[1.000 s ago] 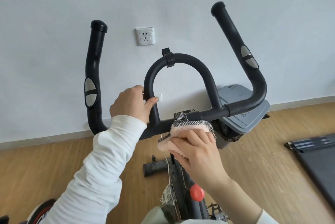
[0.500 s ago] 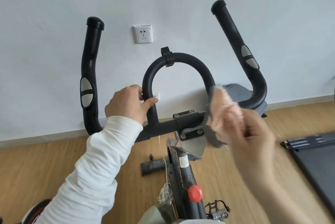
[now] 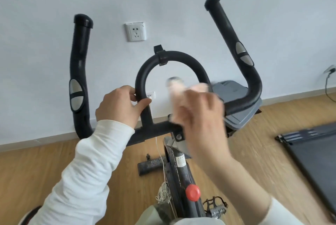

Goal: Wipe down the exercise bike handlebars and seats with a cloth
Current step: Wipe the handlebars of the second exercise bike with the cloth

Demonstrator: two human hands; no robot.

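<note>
Head cam: the right hand [image 3: 201, 115] has come up off the crossbar [image 3: 156, 128]. It now has the cloth [image 3: 179, 93] bunched in its grip, up by the right leg of the centre loop [image 3: 181, 57]. It's all motion blur, so I can't tell if the cloth actually touches the loop.

A second ago that cloth sits pressed on the crossbar's middle clamp, so I'd guess that bit is done and the loop or the right handlebar [image 3: 227, 30] comes next.

The left hand [image 3: 120, 105] hasn't budged, with its grip wrapped round the loop's left leg.
</note>
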